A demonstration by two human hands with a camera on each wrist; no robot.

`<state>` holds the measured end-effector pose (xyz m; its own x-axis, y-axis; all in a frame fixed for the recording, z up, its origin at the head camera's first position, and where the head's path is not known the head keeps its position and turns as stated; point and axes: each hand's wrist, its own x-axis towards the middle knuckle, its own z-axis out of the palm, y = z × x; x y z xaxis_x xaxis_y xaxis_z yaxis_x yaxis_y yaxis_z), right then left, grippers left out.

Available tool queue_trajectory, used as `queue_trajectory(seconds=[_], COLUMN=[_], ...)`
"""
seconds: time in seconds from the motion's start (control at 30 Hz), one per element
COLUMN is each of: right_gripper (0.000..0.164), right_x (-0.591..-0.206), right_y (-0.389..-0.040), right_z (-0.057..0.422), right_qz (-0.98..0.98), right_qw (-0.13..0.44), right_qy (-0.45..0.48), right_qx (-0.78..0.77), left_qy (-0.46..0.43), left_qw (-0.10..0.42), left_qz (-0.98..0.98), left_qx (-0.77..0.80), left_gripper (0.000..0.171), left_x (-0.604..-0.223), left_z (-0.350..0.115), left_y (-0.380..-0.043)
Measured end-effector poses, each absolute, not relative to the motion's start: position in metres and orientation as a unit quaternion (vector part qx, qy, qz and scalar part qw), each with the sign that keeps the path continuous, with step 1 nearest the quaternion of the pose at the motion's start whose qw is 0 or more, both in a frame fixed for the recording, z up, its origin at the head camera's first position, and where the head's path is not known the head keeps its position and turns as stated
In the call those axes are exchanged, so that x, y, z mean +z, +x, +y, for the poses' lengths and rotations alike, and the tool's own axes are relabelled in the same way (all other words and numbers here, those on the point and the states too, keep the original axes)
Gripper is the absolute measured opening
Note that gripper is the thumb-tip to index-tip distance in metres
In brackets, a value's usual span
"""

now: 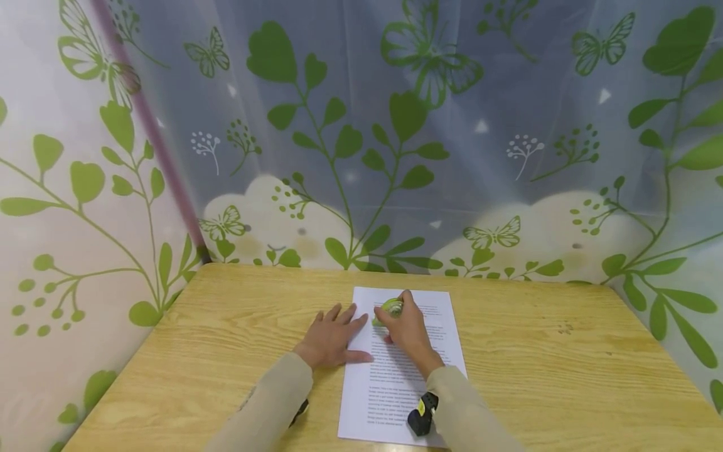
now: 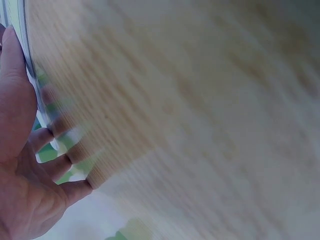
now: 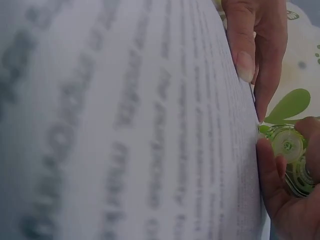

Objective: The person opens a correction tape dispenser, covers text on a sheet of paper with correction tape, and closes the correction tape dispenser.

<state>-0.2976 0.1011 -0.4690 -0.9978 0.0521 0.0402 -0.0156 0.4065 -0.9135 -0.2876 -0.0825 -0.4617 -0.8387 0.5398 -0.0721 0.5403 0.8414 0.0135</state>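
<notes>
A white printed sheet [image 1: 358, 402] lies lengthwise on the wooden table. In my right hand [image 1: 411, 329] I grip a green correction tape dispenser [image 1: 393, 306] over the upper part of the text. Its clear case and round reels show between thumb and fingers in the right wrist view, where the dispenser's tip [image 3: 263, 129] is right at the paper surface. My left hand [image 1: 330, 339] rests with fingers spread across the paper's left edge, its thumb on the page. The left wrist view shows this hand [image 2: 22, 185] with straight fingers against the wood.
The wooden table [image 1: 254, 301] extends to both sides of the paper. A patterned curtain [image 1: 350, 207] with green leaves and butterflies hangs behind it and at the sides. A black wrist device [image 1: 420, 415] sits at my right sleeve, over the lower part of the sheet.
</notes>
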Motion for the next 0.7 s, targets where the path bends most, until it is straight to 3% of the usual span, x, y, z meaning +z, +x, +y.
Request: queue_trajectory(seconds=[0.7], right_gripper=[0.04], right_x=[-0.4634], right_y=[-0.2973], right_z=[0.1084], right_qz=[-0.867], right_qw=[0.034], right_qy=[0.0], right_qx=[0.498], left_qy=[0.285], left_qw=[0.04], left_qz=[0.958], left_qx=[0.003], left_gripper=[0.085], left_x=[-0.4594], left_z=[-0.0823], left_y=[-0.2877])
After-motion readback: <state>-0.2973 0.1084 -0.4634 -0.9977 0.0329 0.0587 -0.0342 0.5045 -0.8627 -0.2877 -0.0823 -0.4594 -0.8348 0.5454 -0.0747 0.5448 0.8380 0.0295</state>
